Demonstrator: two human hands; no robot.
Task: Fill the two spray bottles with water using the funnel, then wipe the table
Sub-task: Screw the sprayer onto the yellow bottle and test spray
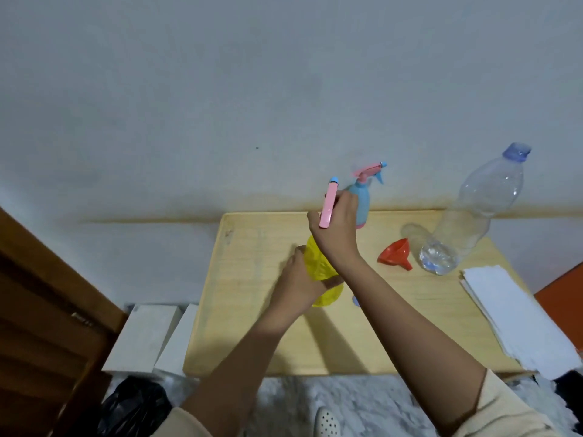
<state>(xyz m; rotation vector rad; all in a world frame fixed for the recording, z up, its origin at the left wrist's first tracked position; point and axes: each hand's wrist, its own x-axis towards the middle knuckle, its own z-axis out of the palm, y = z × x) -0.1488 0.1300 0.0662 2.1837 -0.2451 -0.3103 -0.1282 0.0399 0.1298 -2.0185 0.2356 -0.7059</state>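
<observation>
Left hand [296, 279]: fingers curled round yellow bottle [317, 260]. Right hand [336, 234], just above those fingers, apparently grips pink spray head [328, 205]. Both forearms bare.

Bare wood on the table [239, 310] runs open along its left side and near edge, where a hand could pass freely. The middle is blocked by the yellow spray bottle [318, 266], gripped by the left hand [296, 282], with the right hand [334, 234] holding the pink spray head [328, 205] above it and the blue spray bottle [362, 200] standing behind. On the right, 3 obstacles crowd the surface: the funnel [394, 252], the tall water bottle [467, 216] just beside it, and a stack of white sheets [517, 316] along the edge.
</observation>
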